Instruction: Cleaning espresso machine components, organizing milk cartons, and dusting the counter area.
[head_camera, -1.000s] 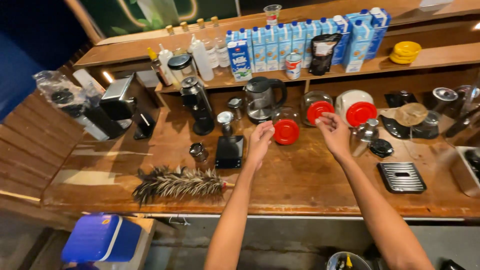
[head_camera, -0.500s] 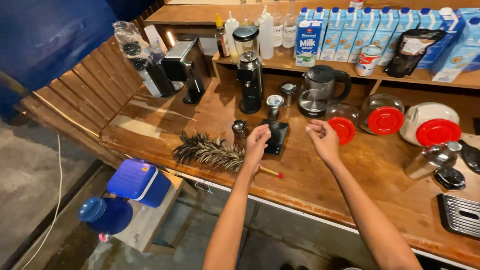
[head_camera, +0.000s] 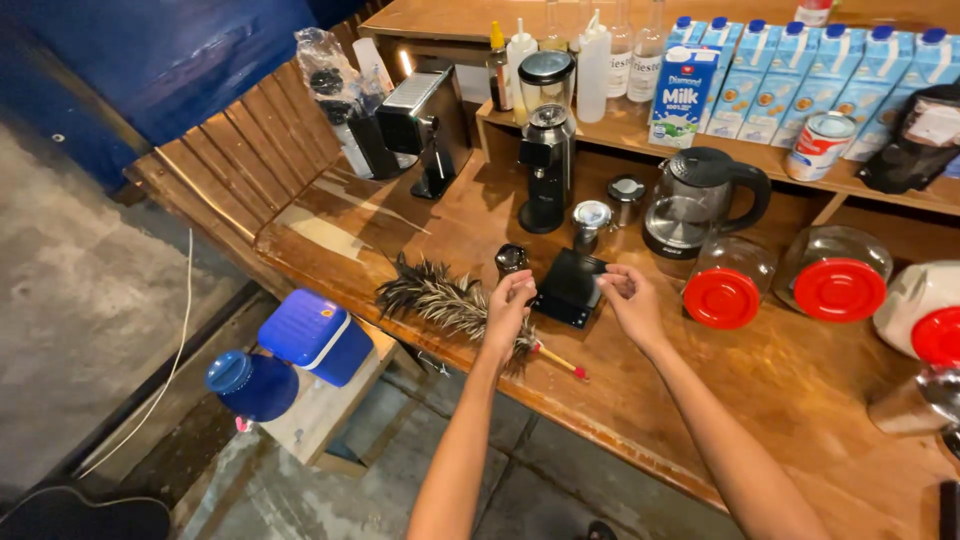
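Both hands hover over the wooden counter (head_camera: 700, 400) at a small black digital scale (head_camera: 572, 288). The left hand (head_camera: 508, 308) is curled at the scale's left edge, fingers drawn in narrow, close by a small dark round-topped tamper-like piece (head_camera: 512, 259) standing just behind it; whether it pinches anything cannot be told. The right hand (head_camera: 628, 300) is at the scale's right edge, fingers loosely bent and holding nothing that shows. The scale lies flat near the counter's front, between a feather duster (head_camera: 447, 303) with a red-tipped handle on its left and a glass jar with a red lid (head_camera: 724, 290) on its right; a small steel cup (head_camera: 591, 220) and a glass electric kettle (head_camera: 695, 200) stand behind it, and a coffee grinder (head_camera: 545, 140) further back. To handle the scale well, I judge it wise to take it by both side edges evenly, keep it level, and mind the upright piece and the cup, which a knuckle could tip.
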